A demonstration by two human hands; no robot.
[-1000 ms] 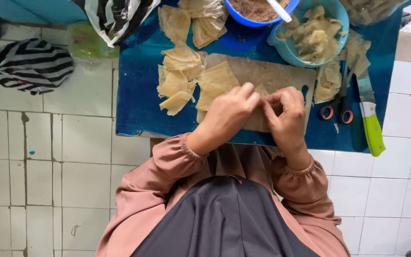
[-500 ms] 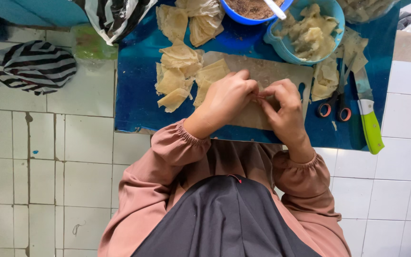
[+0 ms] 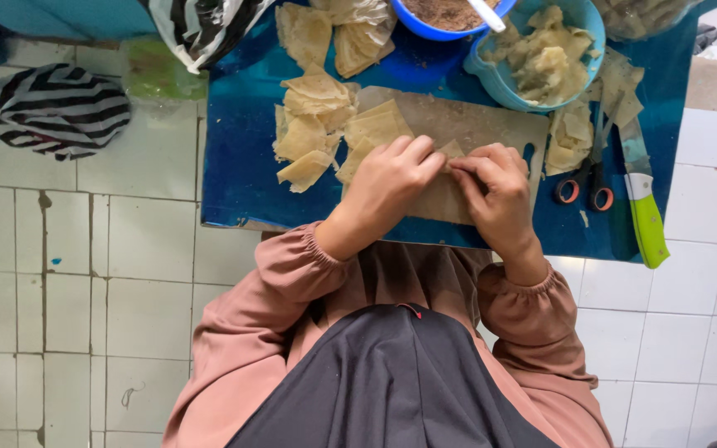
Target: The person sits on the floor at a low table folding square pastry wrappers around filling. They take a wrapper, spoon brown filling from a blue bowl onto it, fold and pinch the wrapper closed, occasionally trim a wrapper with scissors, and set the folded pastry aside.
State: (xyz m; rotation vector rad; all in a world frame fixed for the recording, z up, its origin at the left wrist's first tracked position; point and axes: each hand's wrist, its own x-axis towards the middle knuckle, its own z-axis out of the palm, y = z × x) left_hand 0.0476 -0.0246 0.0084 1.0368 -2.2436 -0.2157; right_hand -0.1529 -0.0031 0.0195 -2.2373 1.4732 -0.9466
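My left hand [image 3: 387, 184] and my right hand [image 3: 498, 192] meet over a wooden cutting board [image 3: 475, 124] on a low blue table [image 3: 242, 166]. Both pinch a small pale dough wrapper [image 3: 451, 151] between the fingertips; most of it is hidden by the fingers. A heap of folded wrappers [image 3: 313, 133] lies just left of my left hand. A light blue bowl of pale wrappers [image 3: 541, 58] stands beyond my right hand.
A blue bowl of brown filling [image 3: 450, 15] with a white spoon sits at the far edge. Scissors [image 3: 584, 184] and a green-handled knife [image 3: 645, 211] lie at the right. Two striped bags [image 3: 47, 108] [image 3: 205, 25] rest on the white tiled floor to the left.
The hands stay together on the wrapper, the fingers shifting slightly as they work it. The view has drifted a little; nothing else has moved.
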